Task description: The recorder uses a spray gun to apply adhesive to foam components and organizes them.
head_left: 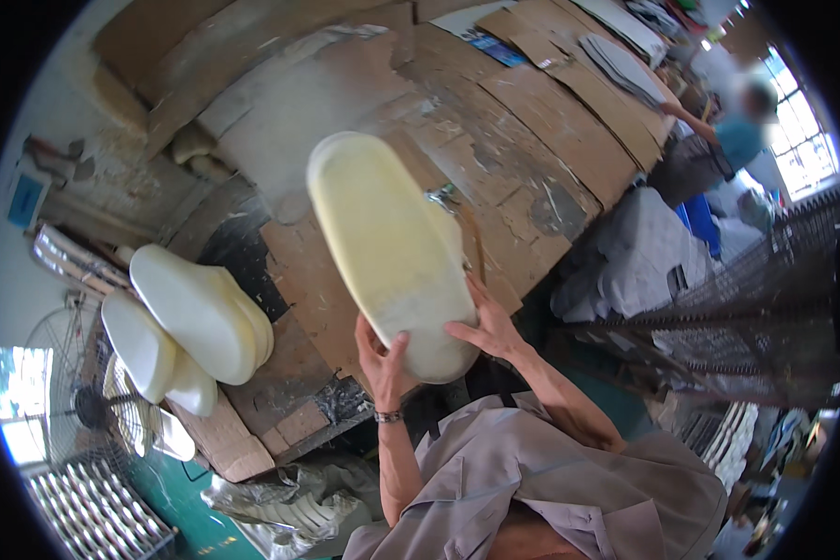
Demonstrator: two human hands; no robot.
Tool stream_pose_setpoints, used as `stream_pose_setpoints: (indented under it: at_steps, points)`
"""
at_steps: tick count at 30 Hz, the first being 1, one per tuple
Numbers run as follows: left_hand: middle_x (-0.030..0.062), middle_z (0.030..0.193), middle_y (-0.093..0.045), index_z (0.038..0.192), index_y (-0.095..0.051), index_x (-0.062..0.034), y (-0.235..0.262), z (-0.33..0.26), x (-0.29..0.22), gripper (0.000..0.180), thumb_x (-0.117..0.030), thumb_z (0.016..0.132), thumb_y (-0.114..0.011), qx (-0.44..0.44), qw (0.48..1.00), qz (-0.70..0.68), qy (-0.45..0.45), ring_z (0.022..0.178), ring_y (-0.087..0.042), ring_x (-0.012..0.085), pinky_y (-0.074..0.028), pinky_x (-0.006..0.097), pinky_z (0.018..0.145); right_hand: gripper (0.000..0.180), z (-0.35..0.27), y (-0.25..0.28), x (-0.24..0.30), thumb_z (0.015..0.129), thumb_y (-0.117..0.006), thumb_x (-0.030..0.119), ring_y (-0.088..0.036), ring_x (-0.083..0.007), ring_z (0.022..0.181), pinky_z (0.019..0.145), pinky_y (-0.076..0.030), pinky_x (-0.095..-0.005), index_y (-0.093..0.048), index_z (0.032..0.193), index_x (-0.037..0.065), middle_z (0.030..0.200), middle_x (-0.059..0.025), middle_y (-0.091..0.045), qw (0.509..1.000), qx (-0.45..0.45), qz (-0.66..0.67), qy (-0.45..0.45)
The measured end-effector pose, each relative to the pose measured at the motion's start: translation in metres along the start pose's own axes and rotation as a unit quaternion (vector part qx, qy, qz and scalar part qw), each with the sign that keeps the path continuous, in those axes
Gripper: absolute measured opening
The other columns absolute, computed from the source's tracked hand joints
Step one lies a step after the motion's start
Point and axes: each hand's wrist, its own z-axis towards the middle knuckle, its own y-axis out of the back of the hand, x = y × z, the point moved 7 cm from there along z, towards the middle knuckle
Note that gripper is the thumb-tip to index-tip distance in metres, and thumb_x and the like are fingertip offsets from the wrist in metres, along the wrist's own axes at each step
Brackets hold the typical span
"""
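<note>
A long, rounded, pale yellow piece that looks like a moulded foam cushion (383,224) is held up in front of me, over the near edge of the workbench. Its near end is greyer than the rest. My left hand (381,362) grips the near left side, thumb on top and fingers partly hidden beneath. On the near right side, my right hand (485,325) holds the same cushion, its thumb lying across the top. Similar cream cushions (191,308) stand stacked at the bench's left end, with smaller white ones (140,347) beside them.
Worn cardboard (523,121) covers much of the workbench. A standing fan (89,408) is at the left, near a metal rack (103,509). Grey wrapped bundles (635,252) sit off the right edge. Another person (742,135) handles flat grey pieces (616,67) at the far right.
</note>
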Motion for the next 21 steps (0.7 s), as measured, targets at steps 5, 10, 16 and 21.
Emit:
stream_pose_setpoints:
  at_steps: [5,10,16,21]
  points:
    - [0.0137,0.141,-0.052,0.154,-0.033,-0.0033,-0.009,0.006,0.001,0.088,-0.034,0.087,-0.08,0.012,1.0,0.008,-0.022,0.129,-0.051,0.0249,-0.042,0.039,0.107,0.103,0.002,0.002,-0.013,0.082,-0.073,0.058,-0.028,-0.0425,0.148,0.121,-0.025,-0.0457,-0.031,0.153,-0.003,0.157,-0.0284,-0.033,0.999,-0.033,-0.013,0.001]
    - [0.0108,0.14,-0.053,0.151,-0.037,-0.0014,-0.01,-0.004,0.001,0.081,-0.035,0.089,-0.077,-0.012,0.999,0.031,-0.043,0.129,-0.05,0.0226,-0.038,0.036,0.11,0.101,0.039,0.059,0.055,0.083,-0.073,0.055,-0.034,-0.0423,0.144,0.12,-0.029,-0.0459,-0.031,0.152,-0.006,0.156,-0.0271,-0.033,0.972,-0.161,0.034,0.166]
    - [0.0075,0.134,-0.056,0.146,-0.043,-0.0006,-0.003,-0.003,0.025,0.064,-0.029,0.095,-0.069,-0.038,0.999,0.019,-0.016,0.125,-0.051,0.0203,-0.038,0.034,0.107,0.081,0.101,0.05,0.062,0.084,-0.076,0.04,-0.041,-0.0372,0.141,0.117,-0.033,-0.0452,-0.045,0.146,-0.003,0.149,-0.0209,-0.047,0.967,-0.061,0.06,0.239]
    - [0.0068,0.136,-0.057,0.146,-0.043,-0.0019,0.006,-0.007,0.04,0.058,-0.024,0.097,-0.063,-0.062,0.998,0.008,-0.009,0.125,-0.052,0.0196,-0.039,0.035,0.107,0.074,0.097,0.055,0.054,0.083,-0.076,0.034,-0.046,-0.038,0.135,0.115,-0.035,-0.0453,-0.049,0.142,-0.001,0.143,-0.0193,-0.054,0.967,-0.042,0.095,0.232]
